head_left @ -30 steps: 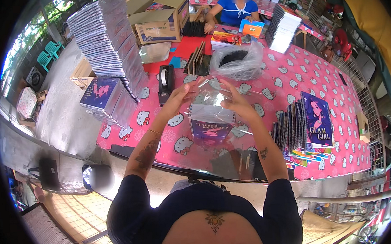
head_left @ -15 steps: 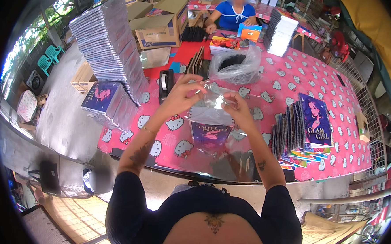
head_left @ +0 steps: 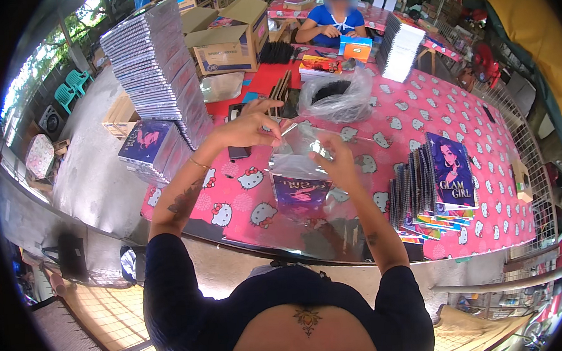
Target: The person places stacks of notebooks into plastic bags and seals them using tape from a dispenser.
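A short stack of spiral notebooks (head_left: pixel 301 190) with purple covers stands in front of me, inside a clear plastic wrapper (head_left: pixel 301 141) that rises past its top. My right hand (head_left: pixel 335 162) pinches the wrapper at the stack's right upper edge. At the wrapper's left edge is my left hand (head_left: pixel 253 127), thumb and index finger drawn together in a pinch, other fingers raised. What lies between those fingertips is too small to make out. Partly hidden behind my left hand and wrist is a black tape dispenser (head_left: pixel 238 151).
Tall stacks of wrapped notebooks (head_left: pixel 151 68) stand left, and loose spiral notebooks (head_left: pixel 452 170) right. A plastic bag (head_left: pixel 337 96) with dark contents lies beyond my hands. An open cardboard box (head_left: pixel 227 51) sits at the far left. Across the pink table (head_left: pixel 486 209), a person in blue (head_left: pixel 335 23) sits.
My left hand has moved left and slightly down, over the tape dispenser. My right hand stays at the wrapper. The person opposite has brought their hands closer together.
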The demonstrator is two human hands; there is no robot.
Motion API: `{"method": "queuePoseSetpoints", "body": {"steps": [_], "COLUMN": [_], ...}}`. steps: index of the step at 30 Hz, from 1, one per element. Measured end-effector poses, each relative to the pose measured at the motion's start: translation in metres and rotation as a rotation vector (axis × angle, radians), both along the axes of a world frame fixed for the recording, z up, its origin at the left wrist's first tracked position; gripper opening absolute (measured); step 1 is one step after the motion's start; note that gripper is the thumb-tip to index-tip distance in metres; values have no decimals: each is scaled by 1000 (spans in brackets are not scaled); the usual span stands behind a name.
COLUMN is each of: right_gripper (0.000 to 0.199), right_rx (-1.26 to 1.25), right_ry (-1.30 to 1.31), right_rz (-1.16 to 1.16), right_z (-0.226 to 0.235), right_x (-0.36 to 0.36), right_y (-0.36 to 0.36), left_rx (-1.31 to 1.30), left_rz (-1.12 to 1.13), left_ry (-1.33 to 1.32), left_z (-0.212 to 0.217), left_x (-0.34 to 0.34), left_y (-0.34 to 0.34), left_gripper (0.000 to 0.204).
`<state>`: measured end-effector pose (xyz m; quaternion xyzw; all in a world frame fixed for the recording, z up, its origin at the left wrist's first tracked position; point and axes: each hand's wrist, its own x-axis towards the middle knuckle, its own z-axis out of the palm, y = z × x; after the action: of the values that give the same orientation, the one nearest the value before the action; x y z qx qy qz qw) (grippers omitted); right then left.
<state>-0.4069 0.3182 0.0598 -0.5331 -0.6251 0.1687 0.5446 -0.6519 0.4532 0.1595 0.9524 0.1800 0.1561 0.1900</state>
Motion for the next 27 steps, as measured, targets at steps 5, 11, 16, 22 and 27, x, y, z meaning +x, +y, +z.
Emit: {"method": "queuePoseSetpoints", "body": {"steps": [5,11,16,22,27], "right_gripper": [51,57,53,58,31], "right_rx": [62,27,-16,-322,-488], "right_ry": [-61,-549,-512,237,157], "right_rz": [211,292,296,188,408], "right_z": [-28,-14,-22,-17,-6], "right_x": [33,6,7,28,13], "right_y": [-34,-46,-45,14,44], "left_rx": [-283,63,100,-739,-466], "left_rz": [-21,-101,238,322,130], "left_ry": [-231,-256,-158,-462,-44], "left_z": [-36,-91,-91,-38,-59], "left_x": [9,56,68,17,26], "left_y": [-6,-16,-42,-41,12], "left_gripper": [9,43,85,67,43]}}
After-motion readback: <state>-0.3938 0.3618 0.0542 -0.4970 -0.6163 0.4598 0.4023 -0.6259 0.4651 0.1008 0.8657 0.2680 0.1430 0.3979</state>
